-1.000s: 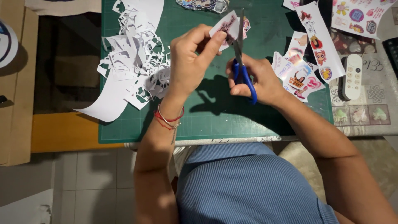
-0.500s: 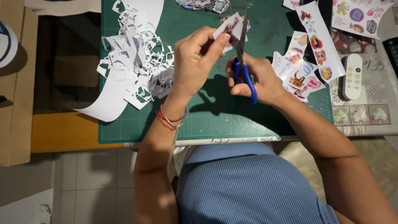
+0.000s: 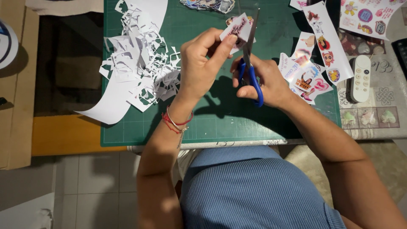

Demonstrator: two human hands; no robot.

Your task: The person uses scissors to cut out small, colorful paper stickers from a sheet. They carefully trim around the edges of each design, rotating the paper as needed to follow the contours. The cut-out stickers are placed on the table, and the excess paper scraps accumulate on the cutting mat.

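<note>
Your left hand [image 3: 199,63] pinches the small sticker piece [image 3: 238,28] tight, up above the green mat [image 3: 212,123], so the blades can reach it; your right hand [image 3: 265,78] is closed through the blue scissors [image 3: 251,63]; scraps [image 3: 135,63] pile at the mat's left edge.
</note>
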